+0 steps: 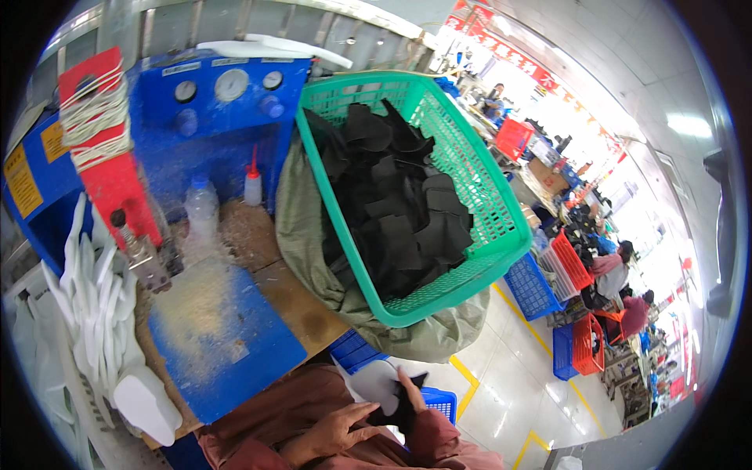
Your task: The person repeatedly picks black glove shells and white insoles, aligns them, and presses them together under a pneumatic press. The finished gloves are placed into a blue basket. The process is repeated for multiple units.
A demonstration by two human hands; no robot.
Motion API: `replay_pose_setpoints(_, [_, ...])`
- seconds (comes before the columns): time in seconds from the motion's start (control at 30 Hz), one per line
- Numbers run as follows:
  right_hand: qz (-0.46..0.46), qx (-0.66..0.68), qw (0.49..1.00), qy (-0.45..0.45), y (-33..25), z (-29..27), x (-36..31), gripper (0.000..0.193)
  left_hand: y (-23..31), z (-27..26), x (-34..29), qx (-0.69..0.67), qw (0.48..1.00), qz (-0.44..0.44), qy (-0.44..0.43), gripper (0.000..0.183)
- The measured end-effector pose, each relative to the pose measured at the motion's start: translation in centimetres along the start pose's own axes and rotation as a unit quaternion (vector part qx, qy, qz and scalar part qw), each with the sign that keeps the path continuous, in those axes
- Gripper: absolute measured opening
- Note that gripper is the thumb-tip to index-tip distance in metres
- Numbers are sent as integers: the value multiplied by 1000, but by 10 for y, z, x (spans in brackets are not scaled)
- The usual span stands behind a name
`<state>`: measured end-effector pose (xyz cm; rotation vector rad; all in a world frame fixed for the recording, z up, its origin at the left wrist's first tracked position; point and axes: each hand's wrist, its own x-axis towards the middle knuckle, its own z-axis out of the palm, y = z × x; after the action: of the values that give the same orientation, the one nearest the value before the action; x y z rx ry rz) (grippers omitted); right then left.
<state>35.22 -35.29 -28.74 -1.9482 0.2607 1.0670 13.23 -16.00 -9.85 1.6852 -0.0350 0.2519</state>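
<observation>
Low in the view, my right hand (412, 394) grips a black pliable piece (402, 413), its thumb raised along one side. A pale grey-white flat piece (374, 382) with a rounded end lies against the black one; whether they are joined I cannot tell. My left hand (338, 432) has its fingers stretched toward the black piece, the fingertips at its near edge. Nothing shows inside the left hand. Above both hands, a green plastic basket (450, 296) holds a heap of similar black pieces (399, 211).
A blue machine (294, 86) with gauges has a red cord-wrapped arm (117, 176) over a dusty blue pad (235, 345). White foot-shaped forms (94, 290) crowd the left. A clear bottle (202, 207) stands behind the pad. Blue crates (533, 286) and people at benches are right.
</observation>
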Motion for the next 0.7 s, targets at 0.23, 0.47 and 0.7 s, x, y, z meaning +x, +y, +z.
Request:
replay_pose_setpoints(0.23, [90,-148,979,110,45,-75,13,62,-25,-24,-16,-149,975,-133,96,42])
replay_pose_setpoints(0.47, [75,-196,967,147,56,-105,18,53,-37,-27,-27,-256,933,-202,152,32])
replay_pose_setpoints(0.7, [57,-235,950,197,50,-146,7,43,-43,-31,-31,-234,940,-212,132,32])
